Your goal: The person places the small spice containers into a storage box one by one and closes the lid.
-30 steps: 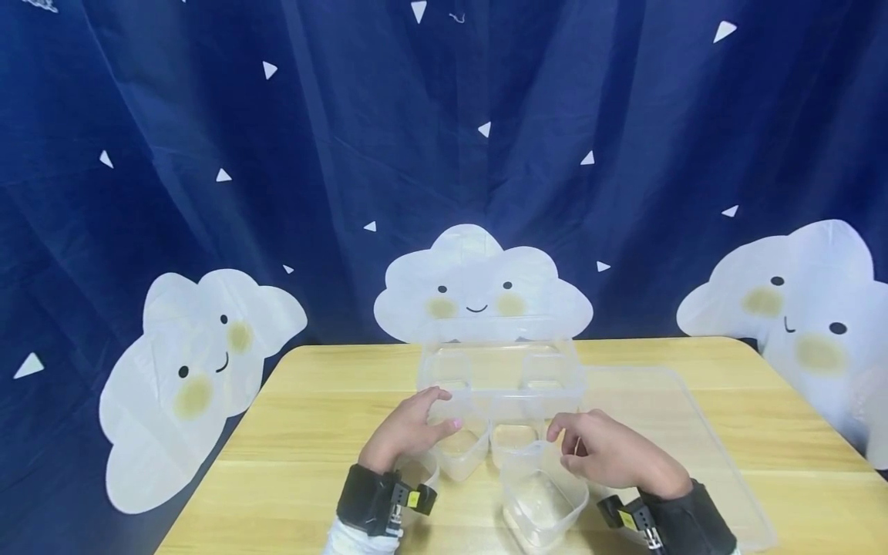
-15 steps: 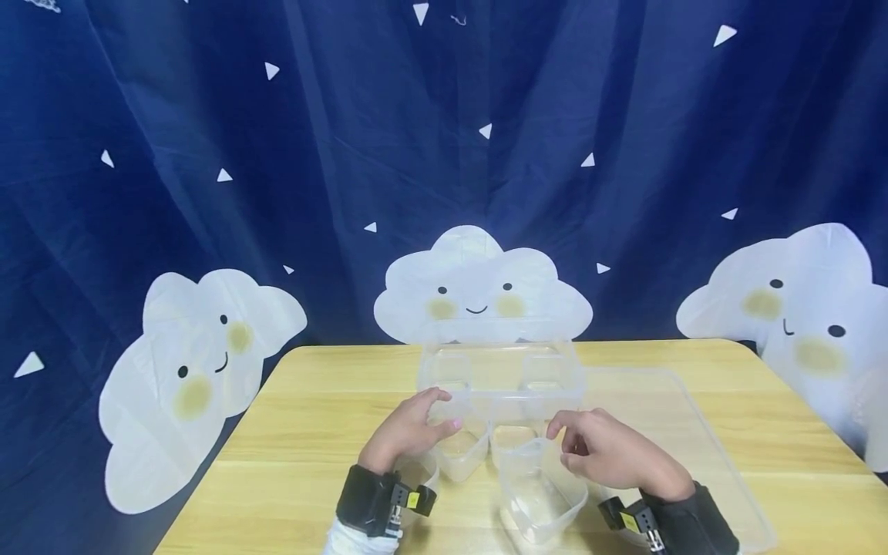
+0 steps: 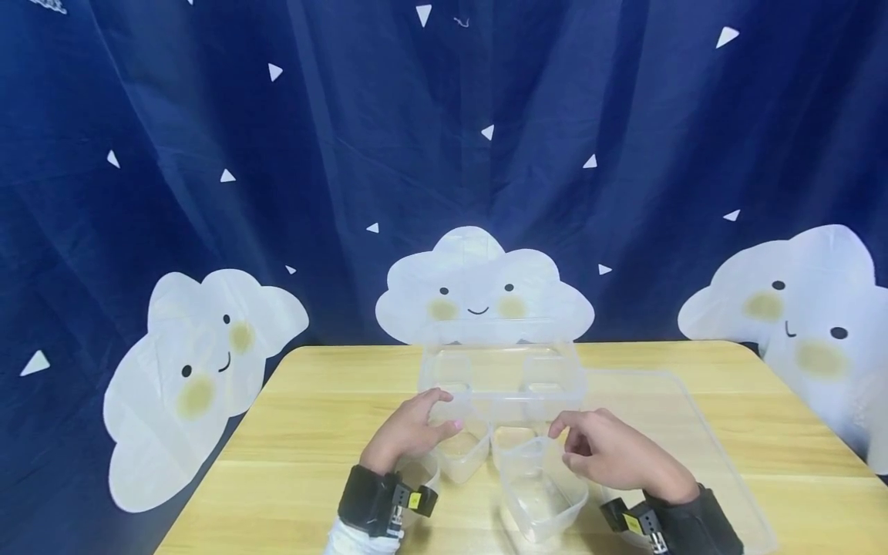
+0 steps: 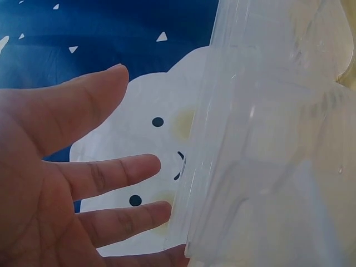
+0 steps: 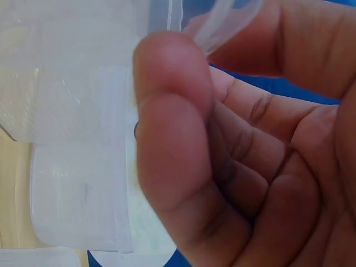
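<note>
My right hand (image 3: 613, 455) pinches the rim of a small clear plastic food container (image 3: 544, 493) between thumb and fingers. In the right wrist view the rim corner (image 5: 222, 25) sits between the thumb and a finger, with the other fingers curled. My left hand (image 3: 408, 428) has its fingers spread and holds nothing. It hovers by another small clear container (image 3: 463, 455); in the left wrist view its fingers (image 4: 119, 178) are near a clear plastic wall (image 4: 250, 167), and contact is hard to tell. A third container (image 3: 428, 470) is partly hidden by the left wrist.
Behind the hands stands a large clear box (image 3: 499, 370) with small containers visible in it or through it. Another small container (image 3: 515, 435) stands before it. A flat clear lid (image 3: 666, 416) lies on the wooden table (image 3: 291, 432) at right, partly under the right arm.
The container in my right hand has risen slightly, and its base has shifted a little away from me. My left hand stays where it was.
</note>
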The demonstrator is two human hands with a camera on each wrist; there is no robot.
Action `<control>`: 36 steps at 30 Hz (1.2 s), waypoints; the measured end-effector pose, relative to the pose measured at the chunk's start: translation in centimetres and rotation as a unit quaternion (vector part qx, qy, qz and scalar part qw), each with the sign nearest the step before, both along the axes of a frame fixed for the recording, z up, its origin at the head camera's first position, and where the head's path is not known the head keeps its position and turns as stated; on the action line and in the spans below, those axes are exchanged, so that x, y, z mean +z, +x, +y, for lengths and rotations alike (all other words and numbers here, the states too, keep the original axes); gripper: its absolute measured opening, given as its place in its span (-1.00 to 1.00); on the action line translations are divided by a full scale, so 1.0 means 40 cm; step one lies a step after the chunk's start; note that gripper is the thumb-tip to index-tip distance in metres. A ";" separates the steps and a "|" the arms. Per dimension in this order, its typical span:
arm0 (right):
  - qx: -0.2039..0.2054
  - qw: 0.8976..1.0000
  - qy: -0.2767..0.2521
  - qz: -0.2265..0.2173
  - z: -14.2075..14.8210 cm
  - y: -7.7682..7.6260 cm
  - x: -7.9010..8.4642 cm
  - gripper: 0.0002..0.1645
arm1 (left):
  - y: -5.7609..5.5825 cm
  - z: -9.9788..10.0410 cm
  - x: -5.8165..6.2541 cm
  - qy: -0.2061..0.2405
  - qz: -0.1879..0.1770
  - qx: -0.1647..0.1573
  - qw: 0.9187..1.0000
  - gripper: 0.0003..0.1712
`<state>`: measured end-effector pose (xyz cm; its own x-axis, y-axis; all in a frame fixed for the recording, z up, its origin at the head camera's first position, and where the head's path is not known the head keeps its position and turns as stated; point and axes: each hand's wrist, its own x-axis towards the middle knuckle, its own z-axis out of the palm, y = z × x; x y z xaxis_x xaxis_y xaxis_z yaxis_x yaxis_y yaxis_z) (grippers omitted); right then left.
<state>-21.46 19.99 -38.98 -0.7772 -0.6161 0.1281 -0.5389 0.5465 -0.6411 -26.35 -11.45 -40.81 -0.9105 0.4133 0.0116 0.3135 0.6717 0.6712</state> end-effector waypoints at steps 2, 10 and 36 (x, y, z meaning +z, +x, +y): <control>-0.001 1.000 0.000 0.002 0.000 0.000 0.002 -0.74 | 0.000 0.001 -0.001 0.001 -0.002 0.003 1.000 -0.39; -0.005 1.000 -0.010 0.011 -0.001 0.003 0.003 -0.74 | 0.000 0.000 -0.004 0.004 -0.003 0.004 1.000 -0.39; -0.045 0.998 -0.024 0.034 0.001 0.018 0.018 -0.72 | 0.003 -0.001 -0.002 0.006 0.006 0.004 1.000 -0.42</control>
